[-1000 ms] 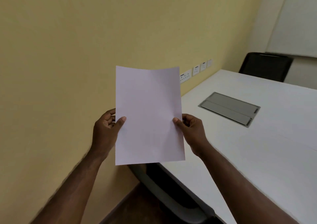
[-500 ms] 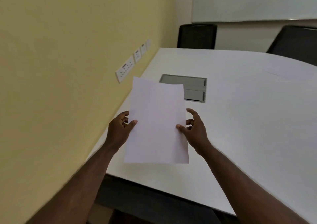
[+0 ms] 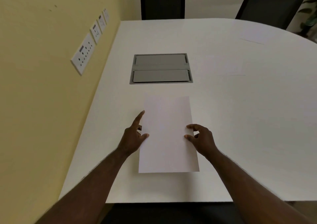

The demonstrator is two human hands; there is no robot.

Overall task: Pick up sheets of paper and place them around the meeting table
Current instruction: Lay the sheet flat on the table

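Paper sheet (image 3: 167, 134) lies nearly flat on the worktop (image 3: 240, 112) at this seat, left hand (image 3: 133, 137) and right hand (image 3: 200, 138) pinching its side edges; other places look unserved.

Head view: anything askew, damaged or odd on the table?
Nothing stands out. The white sheet of paper sits roughly square to the white table's near edge, uncreased, with both hands at its sides. The grey cable hatch is closed and flush.

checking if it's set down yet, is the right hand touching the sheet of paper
Touching. The head view shows the right hand with thumb and forefinger tips pinching the right edge of the sheet of paper.
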